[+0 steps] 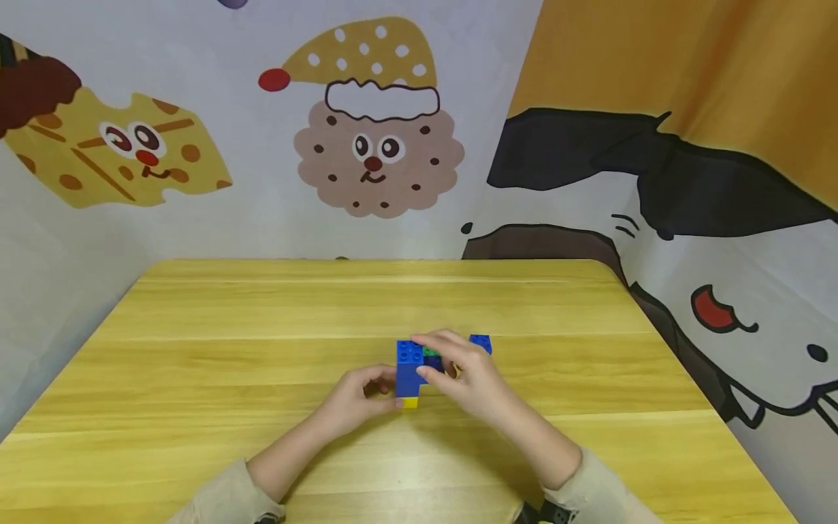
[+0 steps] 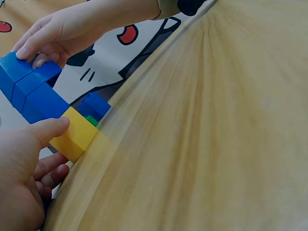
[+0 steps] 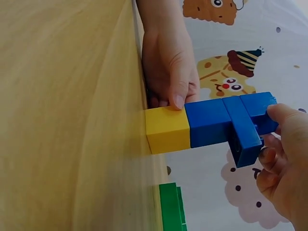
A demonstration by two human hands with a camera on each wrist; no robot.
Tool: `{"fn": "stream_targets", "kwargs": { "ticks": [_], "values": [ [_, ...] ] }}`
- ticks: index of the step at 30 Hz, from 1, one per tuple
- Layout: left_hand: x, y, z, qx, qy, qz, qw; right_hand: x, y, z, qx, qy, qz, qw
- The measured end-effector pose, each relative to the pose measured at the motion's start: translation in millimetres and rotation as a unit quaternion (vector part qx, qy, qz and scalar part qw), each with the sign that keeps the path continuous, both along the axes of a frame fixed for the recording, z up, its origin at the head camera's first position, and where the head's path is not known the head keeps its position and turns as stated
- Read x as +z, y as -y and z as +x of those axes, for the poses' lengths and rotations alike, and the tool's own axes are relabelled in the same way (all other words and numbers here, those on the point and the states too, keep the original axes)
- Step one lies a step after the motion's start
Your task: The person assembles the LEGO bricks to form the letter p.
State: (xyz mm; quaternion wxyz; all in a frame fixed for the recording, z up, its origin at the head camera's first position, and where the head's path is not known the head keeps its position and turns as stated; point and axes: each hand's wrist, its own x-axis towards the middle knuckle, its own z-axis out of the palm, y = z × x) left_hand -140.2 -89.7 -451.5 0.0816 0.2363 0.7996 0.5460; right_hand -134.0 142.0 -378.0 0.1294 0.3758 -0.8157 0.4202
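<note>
A tower of building blocks stands on the table, with a yellow block point(image 3: 168, 130) at the bottom and blue blocks point(image 3: 209, 122) stacked above it. One blue block point(image 3: 244, 132) juts out sideways near the top. My left hand point(image 1: 358, 397) holds the yellow base, its thumb on one face and its fingers partly hidden behind. With thumb and forefinger, my right hand point(image 1: 474, 375) pinches the top blue block point(image 1: 409, 352); its other fingers curl beneath.
Behind the right hand, another blue block point(image 1: 481, 342) stands on the table point(image 1: 262, 313). Beside the tower a green block point(image 3: 171, 207) shows, partly cut off by the frame edge. A cartoon-printed cloth point(image 1: 249, 218) hangs beyond the table's far edge.
</note>
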Motion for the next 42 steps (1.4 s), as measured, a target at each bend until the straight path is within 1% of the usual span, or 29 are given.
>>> {"fn": "stream_targets", "kwargs": {
  "ticks": [3, 5, 7, 13, 16, 22, 28, 31, 37, 42],
  "values": [
    [-0.1, 0.4, 0.1, 0.001, -0.004, -0.002, 1.0000, 1.5, 0.9, 0.4, -0.009, -0.008, 0.014, 0.9998],
    [0.0, 0.4, 0.2, 0.001, -0.006, -0.002, 1.0000, 3.0, 1.0, 0.5, -0.013, -0.001, 0.019, 0.9997],
    [0.3, 0.2, 0.1, 0.002, -0.006, -0.001, 1.0000, 4.3, 0.7, 0.5, -0.015, 0.011, 0.020, 0.9996],
    [0.8, -0.6, 0.2, 0.006, 0.000, -0.005, 1.0000, 3.4, -0.8, -1.1, -0.012, 0.067, 0.008, 0.9977],
    [0.9, -0.9, -0.1, 0.005, 0.004, -0.004, 1.0000, 2.9, -1.2, -1.8, -0.013, 0.082, 0.001, 0.9965],
    [1.2, -0.6, -0.5, 0.000, 0.005, 0.001, 1.0000, 4.7, -1.5, -2.1, -0.015, 0.089, 0.002, 0.9959],
    [0.9, -0.6, -0.4, -0.002, 0.005, 0.005, 1.0000, 9.8, -1.9, -1.3, -0.021, 0.076, 0.023, 0.9966],
    [1.0, -0.2, -0.4, 0.000, 0.006, 0.003, 1.0000, 9.6, -2.0, -2.2, -0.020, 0.074, 0.021, 0.9969],
    [1.3, -0.5, 0.1, -0.001, 0.003, 0.004, 1.0000, 7.4, -3.5, -4.0, -0.007, 0.083, 0.004, 0.9965],
    [0.1, -0.4, -0.3, 0.001, 0.000, 0.002, 1.0000, 9.1, -7.9, -5.8, 0.001, 0.088, -0.023, 0.9959]
  ]
}}
